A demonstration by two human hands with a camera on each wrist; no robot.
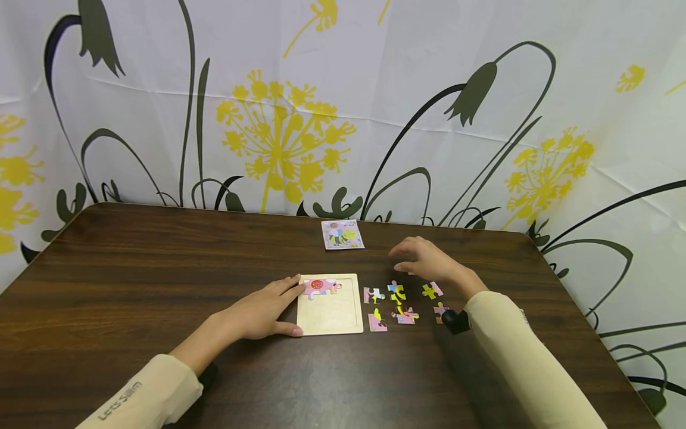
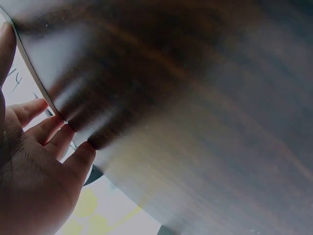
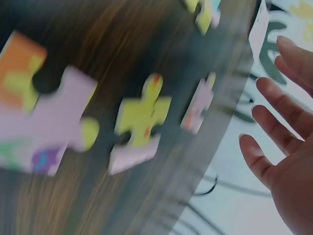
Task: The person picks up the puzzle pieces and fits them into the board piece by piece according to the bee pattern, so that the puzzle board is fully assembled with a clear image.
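A pale wooden puzzle tray (image 1: pixel 331 316) lies on the table, with joined pink puzzle pieces (image 1: pixel 320 287) bearing a red round shape in its upper left. My left hand (image 1: pixel 270 310) rests along the tray's left side, fingertips at the top corner and thumb at the bottom one; in the left wrist view its fingers (image 2: pixel 61 139) are extended against the edge. To the right, my right hand (image 1: pixel 426 260) hovers with loosely bent fingers and holds nothing. Below it in the right wrist view are a yellow puzzle piece (image 3: pixel 144 115) and a small pink puzzle piece (image 3: pixel 198 106).
Several loose pieces lie right of the tray, among them a pink-and-yellow piece (image 1: pixel 377 322) and a pink piece (image 1: pixel 405 317). A card with a bee picture (image 1: pixel 343 236) lies near the back edge of the dark wooden table (image 1: pixel 161 256). A flower-patterned cloth (image 1: pixel 396 59) hangs behind.
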